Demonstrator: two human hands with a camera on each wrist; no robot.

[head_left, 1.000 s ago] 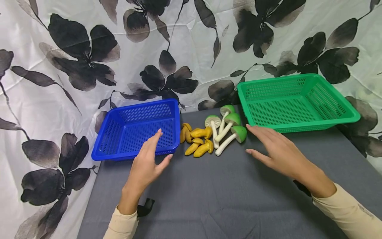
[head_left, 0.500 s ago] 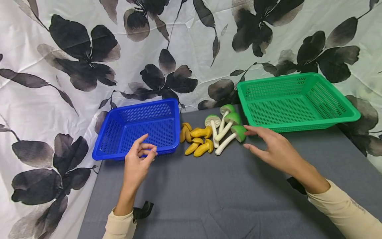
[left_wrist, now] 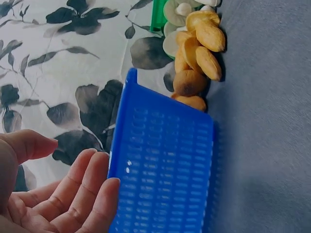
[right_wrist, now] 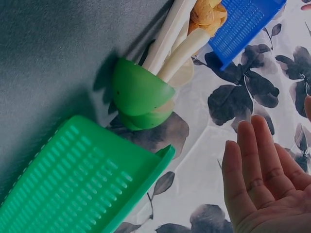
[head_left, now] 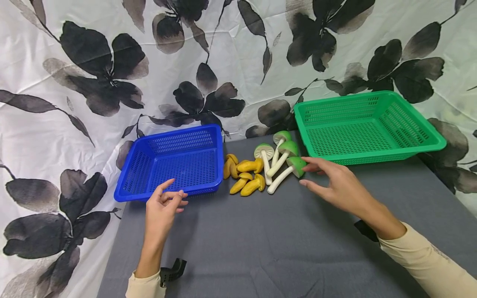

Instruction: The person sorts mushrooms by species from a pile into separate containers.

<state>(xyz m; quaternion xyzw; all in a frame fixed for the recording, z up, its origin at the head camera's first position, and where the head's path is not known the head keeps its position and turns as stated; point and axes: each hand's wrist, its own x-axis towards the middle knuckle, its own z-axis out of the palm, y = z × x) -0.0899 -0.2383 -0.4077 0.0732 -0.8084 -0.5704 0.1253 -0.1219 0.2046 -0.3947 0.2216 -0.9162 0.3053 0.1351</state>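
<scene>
Several green-capped toy mushrooms (head_left: 297, 165) with long white stems lie in a pile mid-table. Left of them is a cluster of yellow toy mushrooms (head_left: 252, 185). My left hand (head_left: 162, 213) hovers by the front edge of the blue basket (head_left: 167, 194), fingers loosely bent, nothing in them. In the left wrist view its fingers (left_wrist: 87, 194) show beside the basket wall. My right hand (head_left: 340, 186) hangs just right of the nearest green cap, thumb and fingers apart and holding nothing. From the right wrist view, its palm (right_wrist: 272, 194) is bare.
A green basket (head_left: 372, 159) stands at the back right, close to the green-capped mushrooms. Grey cloth (head_left: 261, 248) covers the table. Behind it hangs a white curtain (head_left: 238, 49) with dark flowers.
My left hand has drawn back toward the lower left, and its fingers have bent more. The right hand has shifted slightly left, toward the nearest green cap. The mushrooms and baskets stay put.
</scene>
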